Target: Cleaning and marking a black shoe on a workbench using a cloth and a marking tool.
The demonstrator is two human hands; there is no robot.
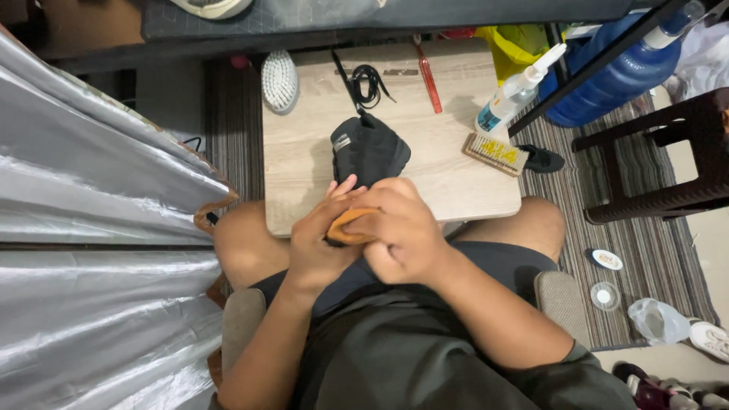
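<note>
A silver sheet (91, 228) fills the left side. Just right of it, a white round brush (279, 80) lies at the counter's (304, 182) far-left corner, bristles up. Near the counter's front edge the left hand (323, 243) curls its grip around an orange cloth (345, 226), fingers closed on its left end. Above the hands a black shoe (370, 148) rests on the counter, its near end hidden behind the fingers, so contact cannot be told. Black laces (368, 83) lie beyond the shoe. The right hand (402, 231) is fisted tight, its grip closed on the cloth's right side, knuckles up, touching the left hand. Farther right lie a red toothbrush (430, 76), a spray bottle (516, 91) and a wooden brush (495, 153) with yellow bristles. Off the counter stand a blue water jug (623, 72) and a dark stool (668, 152).
</note>
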